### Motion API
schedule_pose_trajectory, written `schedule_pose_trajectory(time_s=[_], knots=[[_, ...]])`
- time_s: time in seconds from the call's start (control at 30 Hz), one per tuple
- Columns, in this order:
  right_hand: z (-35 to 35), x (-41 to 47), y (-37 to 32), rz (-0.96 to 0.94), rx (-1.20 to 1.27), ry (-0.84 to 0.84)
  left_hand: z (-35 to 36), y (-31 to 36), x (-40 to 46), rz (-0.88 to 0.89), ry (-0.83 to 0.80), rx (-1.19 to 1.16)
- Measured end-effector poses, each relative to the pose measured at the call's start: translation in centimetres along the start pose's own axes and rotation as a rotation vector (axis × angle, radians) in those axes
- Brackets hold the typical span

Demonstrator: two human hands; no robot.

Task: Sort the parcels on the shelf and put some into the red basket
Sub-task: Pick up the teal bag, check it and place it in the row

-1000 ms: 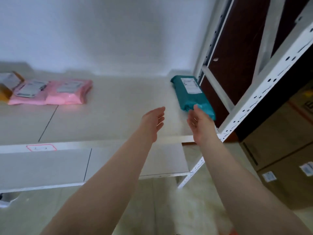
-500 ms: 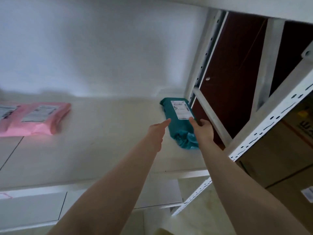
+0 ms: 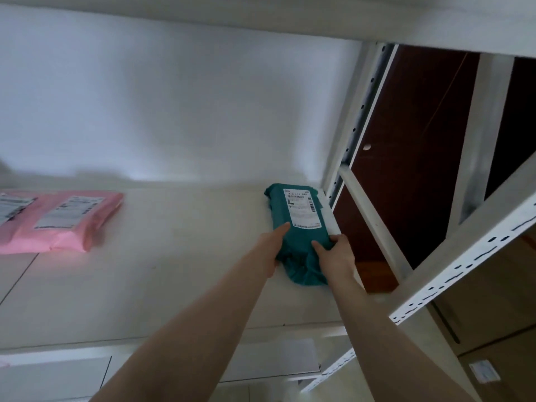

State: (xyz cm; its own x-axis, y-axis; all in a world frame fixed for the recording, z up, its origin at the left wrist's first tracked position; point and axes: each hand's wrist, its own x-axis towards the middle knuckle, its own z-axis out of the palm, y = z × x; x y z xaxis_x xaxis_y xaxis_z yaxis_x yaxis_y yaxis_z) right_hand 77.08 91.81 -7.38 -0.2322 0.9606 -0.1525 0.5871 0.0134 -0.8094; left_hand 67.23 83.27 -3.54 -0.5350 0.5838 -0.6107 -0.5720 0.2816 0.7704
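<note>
A teal parcel [image 3: 293,227] with a white label lies at the right end of the white shelf [image 3: 174,271], against the shelf post. My right hand [image 3: 336,256] grips its near right corner, thumb on top. My left hand [image 3: 271,248] presses against the parcel's left edge, fingers flat along it. Two pink parcels [image 3: 58,219] with labels lie side by side at the left of the same shelf. No red basket shows in the head view.
A white perforated shelf upright [image 3: 464,262] slants across the right. Behind the shelf's end is a dark brown door [image 3: 412,169]. Cardboard boxes [image 3: 493,329] stand at the lower right. Another shelf board [image 3: 290,21] runs overhead.
Both hands reached forward to the teal parcel and closed in on it from either side. The view tilted upward, so the lower shelf and the orange parcel dropped out of sight.
</note>
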Motion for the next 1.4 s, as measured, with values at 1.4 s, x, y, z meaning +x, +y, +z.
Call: schedule_pose_trajectory(time_s=[1.4], knots=[[22.2,-25.5,-17.0,-0.095,0.829,-0.528,-43.1,4.1,-7.9,0.498,-0.02,-0.048]])
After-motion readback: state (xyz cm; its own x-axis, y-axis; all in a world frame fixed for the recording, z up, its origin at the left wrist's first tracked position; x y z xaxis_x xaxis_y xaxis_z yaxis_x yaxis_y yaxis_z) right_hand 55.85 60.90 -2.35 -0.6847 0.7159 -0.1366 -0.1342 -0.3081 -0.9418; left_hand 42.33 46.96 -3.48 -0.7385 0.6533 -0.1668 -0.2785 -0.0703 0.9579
